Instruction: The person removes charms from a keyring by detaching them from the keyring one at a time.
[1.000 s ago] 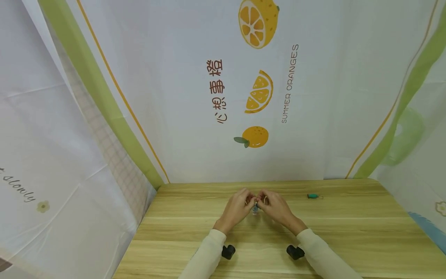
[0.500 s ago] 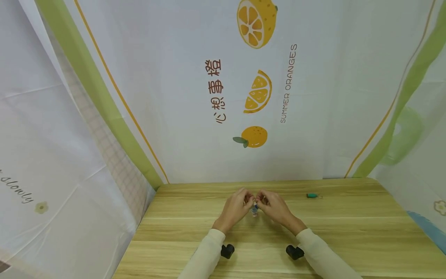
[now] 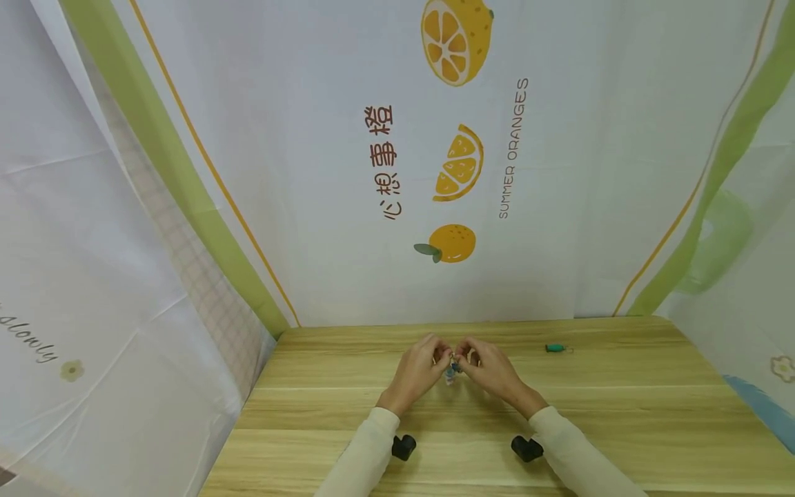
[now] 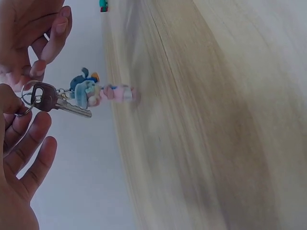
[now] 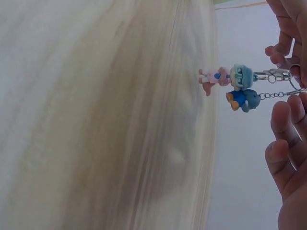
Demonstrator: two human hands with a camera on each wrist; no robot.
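Observation:
My left hand [image 3: 419, 371] and right hand [image 3: 490, 368] meet over the far middle of the table, fingertips almost together. Between them, the left thumb and fingers pinch a metal key ring [image 4: 29, 92]. The right fingertips hold it from the other side, partly hidden. From the ring hang a key [image 4: 47, 97], a pink figurine with a light blue cap [image 5: 242, 76], and a dark blue figurine with orange feet [image 5: 250, 100] on a short chain. The figurines dangle over the tabletop. A small green object with a metal loop [image 3: 555, 348] lies right of the hands.
The wooden table [image 3: 621, 414] runs back to a white curtain [image 3: 323, 262] printed with oranges. More cloth hangs at both sides. Two black pieces [image 3: 404, 447] sit beside the sleeves, one at each wrist.
Both hands stay in nearly the same place with the key ring between the fingertips. The hanging figurines have swung slightly to the left. The head view has shifted a little.

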